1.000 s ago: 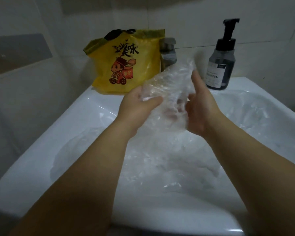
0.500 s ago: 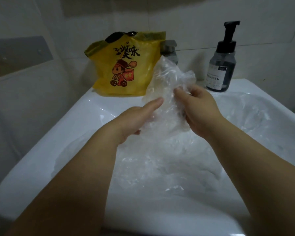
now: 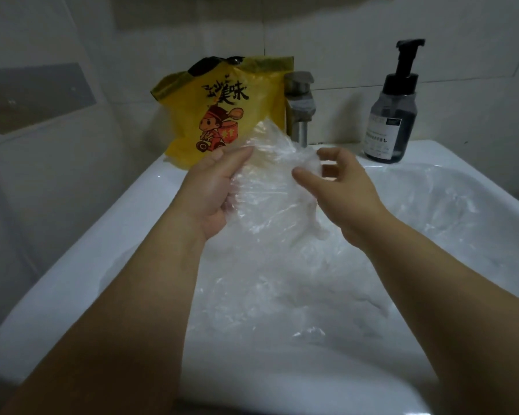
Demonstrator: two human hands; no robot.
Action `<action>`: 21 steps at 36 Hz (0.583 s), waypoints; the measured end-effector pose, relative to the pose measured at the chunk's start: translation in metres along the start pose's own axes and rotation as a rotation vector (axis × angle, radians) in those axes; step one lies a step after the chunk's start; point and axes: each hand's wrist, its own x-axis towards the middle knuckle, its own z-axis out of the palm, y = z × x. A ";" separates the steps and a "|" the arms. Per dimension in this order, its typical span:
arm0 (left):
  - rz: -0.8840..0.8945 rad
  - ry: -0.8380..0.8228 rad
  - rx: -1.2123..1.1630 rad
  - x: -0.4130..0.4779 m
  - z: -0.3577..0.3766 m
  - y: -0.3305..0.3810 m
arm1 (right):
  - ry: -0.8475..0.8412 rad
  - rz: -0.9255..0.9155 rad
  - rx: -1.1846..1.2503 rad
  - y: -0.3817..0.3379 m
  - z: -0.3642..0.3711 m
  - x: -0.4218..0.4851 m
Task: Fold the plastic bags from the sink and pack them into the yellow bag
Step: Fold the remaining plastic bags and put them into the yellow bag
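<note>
A crumpled clear plastic bag (image 3: pixel 270 187) hangs above the white sink (image 3: pixel 81 283). My left hand (image 3: pixel 213 190) grips its left edge, thumb on the front. My right hand (image 3: pixel 339 187) is at the bag's right edge, its forefinger and thumb curled on the plastic. More clear plastic bags (image 3: pixel 312 295) lie heaped in the basin under my forearms. The yellow bag (image 3: pixel 222 109), printed with a cartoon figure and black characters, stands upright on the sink's back left corner, behind the held bag.
A metal tap (image 3: pixel 300 106) stands at the back of the sink, right of the yellow bag. A dark pump bottle (image 3: pixel 393 115) stands on the back right rim. Tiled walls close in behind and on the left.
The held bag has been turned and spread wider. My left hand went from flat fingers to a grip on the left edge; my right hand shifted to the bag's right edge.
</note>
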 end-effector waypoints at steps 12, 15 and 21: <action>0.005 -0.120 0.191 -0.007 0.009 -0.005 | -0.296 0.072 0.146 -0.011 0.006 -0.007; -0.015 -0.157 0.121 -0.007 0.009 -0.004 | -0.374 0.158 0.231 -0.013 0.005 -0.007; 0.005 -0.229 0.028 -0.008 0.009 -0.003 | -0.318 0.189 0.219 -0.012 0.005 -0.007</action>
